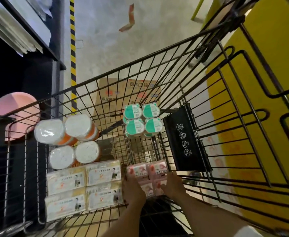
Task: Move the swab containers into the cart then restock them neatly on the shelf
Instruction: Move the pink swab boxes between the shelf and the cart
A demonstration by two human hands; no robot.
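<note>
Fingers (131, 175) seemingly flanking pink boxes (147, 177)

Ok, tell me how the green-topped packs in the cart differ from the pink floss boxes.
The green-topped packs have rounded lids with little ears; the pink floss boxes are rectangular. The green-topped packs sit at the cart's far end, untouched; the pink floss boxes sit at the near end, with the left hand and right hand against their sides. Both groups are arranged two by two in the cart.
</note>
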